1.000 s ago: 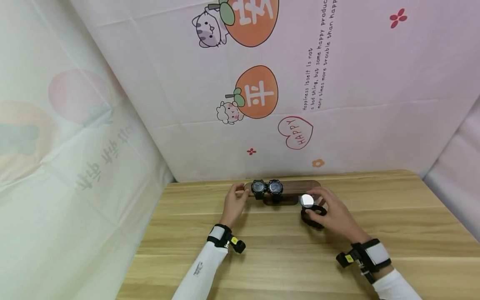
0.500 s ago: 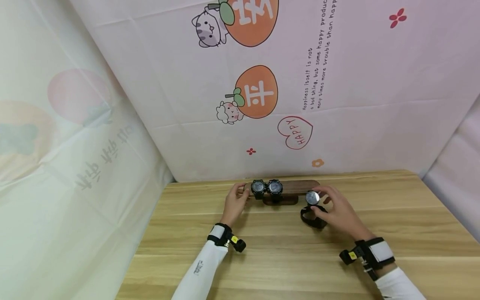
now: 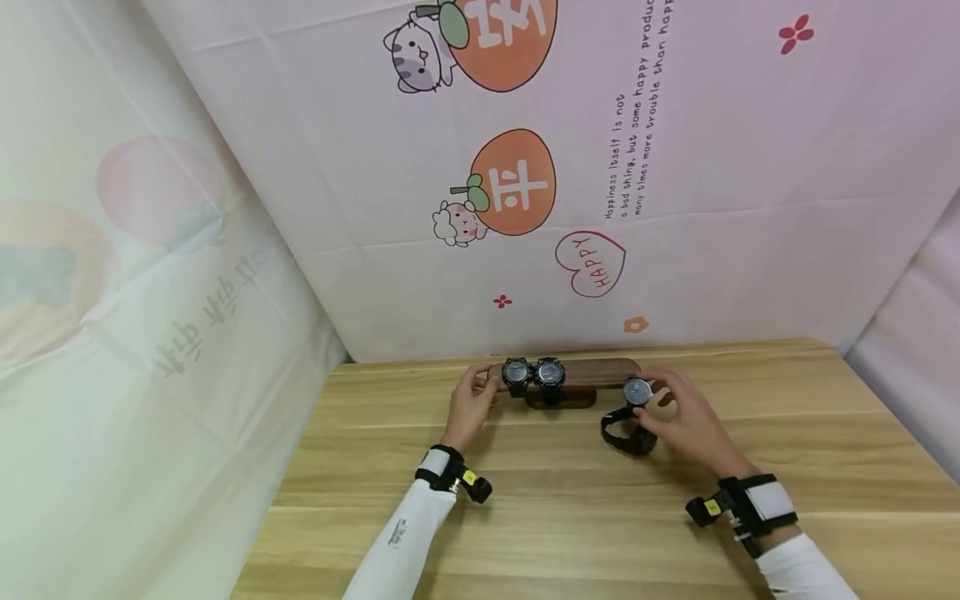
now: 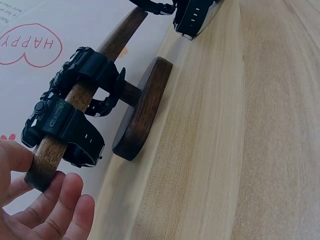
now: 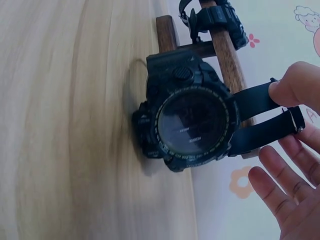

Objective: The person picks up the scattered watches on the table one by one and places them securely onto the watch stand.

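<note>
Gripping one end of the wooden rack (image 3: 600, 372), the left hand (image 3: 467, 412) in the head view is opposite the right hand (image 3: 686, 421), which pinches a watch (image 3: 637, 391) beside the other end. Seen from the left wrist, the rack looks stiff, best held by its bare tip. From the right wrist, thumb and fingers take the strap (image 5: 255, 101), probably supple and grippy; the dial (image 5: 192, 120), likely slick and scratchable, is better left untouched.

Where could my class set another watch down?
The tabletop is bare between the two sleeves, and right of the right hand. The bar is bare between the two mounted watches and the held watch. Crowded: its ends, by the left hand and right hand.
</note>
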Motion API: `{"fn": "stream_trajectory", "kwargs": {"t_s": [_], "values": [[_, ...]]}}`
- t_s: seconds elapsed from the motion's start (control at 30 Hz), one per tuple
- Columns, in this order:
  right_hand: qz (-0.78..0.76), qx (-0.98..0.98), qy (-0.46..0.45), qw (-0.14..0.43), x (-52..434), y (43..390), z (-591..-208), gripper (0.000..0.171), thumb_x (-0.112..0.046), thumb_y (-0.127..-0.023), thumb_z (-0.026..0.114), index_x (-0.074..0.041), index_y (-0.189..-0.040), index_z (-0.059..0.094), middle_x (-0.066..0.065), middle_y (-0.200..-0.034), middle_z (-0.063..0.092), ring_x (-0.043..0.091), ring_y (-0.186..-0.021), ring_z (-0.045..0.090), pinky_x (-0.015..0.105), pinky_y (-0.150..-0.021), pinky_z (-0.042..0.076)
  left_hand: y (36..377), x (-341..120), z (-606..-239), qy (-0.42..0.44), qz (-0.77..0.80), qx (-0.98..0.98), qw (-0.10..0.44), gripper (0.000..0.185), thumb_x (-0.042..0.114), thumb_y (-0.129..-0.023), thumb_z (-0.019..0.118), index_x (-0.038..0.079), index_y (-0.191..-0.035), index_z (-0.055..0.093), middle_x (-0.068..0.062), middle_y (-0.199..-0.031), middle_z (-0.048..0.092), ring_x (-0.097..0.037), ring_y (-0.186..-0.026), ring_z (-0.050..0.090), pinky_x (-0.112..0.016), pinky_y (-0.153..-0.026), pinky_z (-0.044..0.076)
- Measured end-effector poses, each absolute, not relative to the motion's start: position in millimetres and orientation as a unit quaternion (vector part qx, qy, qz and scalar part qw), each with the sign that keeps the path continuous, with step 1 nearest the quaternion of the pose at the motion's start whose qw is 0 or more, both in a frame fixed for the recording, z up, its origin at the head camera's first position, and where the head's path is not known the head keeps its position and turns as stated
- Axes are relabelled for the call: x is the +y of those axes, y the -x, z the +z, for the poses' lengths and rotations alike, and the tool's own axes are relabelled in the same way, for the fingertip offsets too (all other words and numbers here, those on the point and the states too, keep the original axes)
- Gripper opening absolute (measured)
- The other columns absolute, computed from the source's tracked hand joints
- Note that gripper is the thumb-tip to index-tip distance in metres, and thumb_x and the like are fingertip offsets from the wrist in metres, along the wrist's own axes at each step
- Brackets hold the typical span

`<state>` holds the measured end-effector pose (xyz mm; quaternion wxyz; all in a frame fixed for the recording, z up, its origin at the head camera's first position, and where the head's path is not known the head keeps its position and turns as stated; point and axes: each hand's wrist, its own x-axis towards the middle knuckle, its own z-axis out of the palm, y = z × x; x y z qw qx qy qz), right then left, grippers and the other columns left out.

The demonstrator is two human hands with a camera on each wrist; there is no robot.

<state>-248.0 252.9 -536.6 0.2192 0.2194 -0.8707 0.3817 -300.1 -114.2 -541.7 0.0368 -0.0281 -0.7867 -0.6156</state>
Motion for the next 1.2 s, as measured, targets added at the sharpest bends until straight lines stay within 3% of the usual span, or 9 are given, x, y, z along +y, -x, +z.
{"fn": "stream_trajectory", "kwargs": {"t_s": [0.27,0.5,0.87,1.2], "values": [[0.399,-0.865,-0.209,0.222,261,250,-538,0.061,0.006,-0.082,0.085,0.001,-0.137,0.060,0.015,-0.125,0.064,-0.002,-0.104,0.053,0.016,-0.077,0.054,300,-116,-540,0.028,-0.608,-0.793,0.027,0.037,0.025,-0.109,0.062,0.013,-0.145,0.062,-0.024,-0.107,0.073,-0.048,-0.092,0.076,-0.054,-0.081,0.067],[0.417,-0.857,-0.205,0.222,266,251,-534,0.059,0.007,-0.083,0.084,0.004,-0.137,0.060,0.019,-0.126,0.064,0.002,-0.105,0.055,0.013,-0.079,0.054,298,-116,-538,0.023,-0.609,-0.792,0.027,0.038,0.025,-0.109,0.063,0.015,-0.145,0.062,-0.020,-0.106,0.076,-0.047,-0.092,0.076,-0.052,-0.080,0.067],[0.423,-0.862,-0.182,0.213,272,257,-534,0.060,0.006,-0.085,0.083,0.002,-0.140,0.060,0.017,-0.127,0.062,-0.005,-0.107,0.051,0.013,-0.081,0.052,298,-116,-540,0.018,-0.597,-0.801,0.031,0.038,0.027,-0.109,0.063,0.017,-0.145,0.063,-0.016,-0.098,0.078,-0.044,-0.087,0.077,-0.052,-0.076,0.066],[0.428,-0.865,-0.169,0.202,274,265,-539,0.056,0.002,-0.089,0.082,0.000,-0.141,0.060,0.017,-0.132,0.061,-0.006,-0.108,0.051,0.016,-0.080,0.052,297,-116,-539,0.024,-0.602,-0.797,0.034,0.043,0.024,-0.109,0.063,0.007,-0.149,0.059,-0.018,-0.099,0.079,-0.045,-0.085,0.077,-0.050,-0.075,0.067]]}}
